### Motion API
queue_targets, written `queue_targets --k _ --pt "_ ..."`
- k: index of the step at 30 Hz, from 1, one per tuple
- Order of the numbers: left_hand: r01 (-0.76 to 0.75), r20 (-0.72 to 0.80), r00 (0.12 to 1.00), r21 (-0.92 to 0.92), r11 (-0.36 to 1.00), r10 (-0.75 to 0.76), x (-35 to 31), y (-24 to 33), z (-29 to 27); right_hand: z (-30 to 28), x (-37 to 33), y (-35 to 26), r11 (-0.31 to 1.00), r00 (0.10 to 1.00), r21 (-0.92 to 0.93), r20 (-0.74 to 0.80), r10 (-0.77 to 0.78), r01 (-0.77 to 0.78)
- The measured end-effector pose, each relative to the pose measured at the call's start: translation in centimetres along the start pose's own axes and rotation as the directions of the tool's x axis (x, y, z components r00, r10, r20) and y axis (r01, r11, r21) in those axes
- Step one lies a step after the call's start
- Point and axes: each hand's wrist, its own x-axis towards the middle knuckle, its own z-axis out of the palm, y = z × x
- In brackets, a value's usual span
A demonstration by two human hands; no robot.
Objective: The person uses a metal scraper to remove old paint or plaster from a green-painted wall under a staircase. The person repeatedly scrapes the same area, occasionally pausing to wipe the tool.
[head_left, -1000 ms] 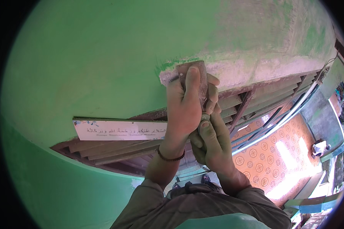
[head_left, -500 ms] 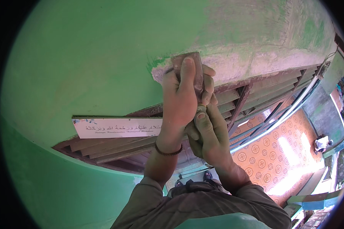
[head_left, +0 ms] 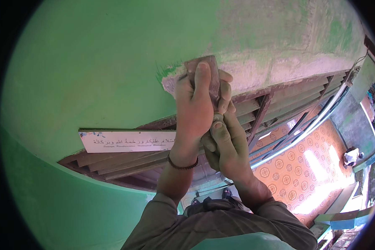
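Observation:
A scraper (head_left: pixel 213 77) with a wide brown blade lies against the green wall (head_left: pixel 108 66). My left hand (head_left: pixel 195 104) grips the blade, its thumb pressed along the face and its fingers curled round the right edge. Below it, my right hand (head_left: pixel 229 143) is closed round the handle, most of which the fingers hide. The blade's top edge meets the border between smooth green paint and a pale stripped patch (head_left: pixel 254 73) that runs off to the right. Ragged paint marks show just left of the blade.
Under the hands runs a brown slatted vent frame (head_left: pixel 264 112). A white sign (head_left: pixel 125 141) with lettering is fixed over its left part. Lower right is a patterned orange tile floor (head_left: pixel 279 175), with a person (head_left: pixel 352 157) at its far side. Wires hang at the right.
Both hands and the scraper have shifted slightly left along the wall. The grip is unchanged, and a little more ragged paint shows at the blade's left.

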Motion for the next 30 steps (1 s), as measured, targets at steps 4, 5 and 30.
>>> queue_targets --k 4,5,30 --pt "0.032 -0.039 0.999 0.030 0.999 -0.031 -0.2 -0.3 0.1 -0.1 0.1 0.5 0.997 0.999 0.065 -0.034 -0.025 0.028" --pt "0.027 -0.034 0.999 0.019 0.999 -0.027 -0.3 -0.4 0.2 -0.1 0.0 0.6 0.994 0.999 0.101 -0.048 -0.022 0.027" --pt "0.006 -0.031 1.000 0.000 1.000 -0.006 -0.1 -0.8 1.0 -1.2 -0.2 -0.2 1.000 1.000 0.022 0.001 0.020 -0.020"
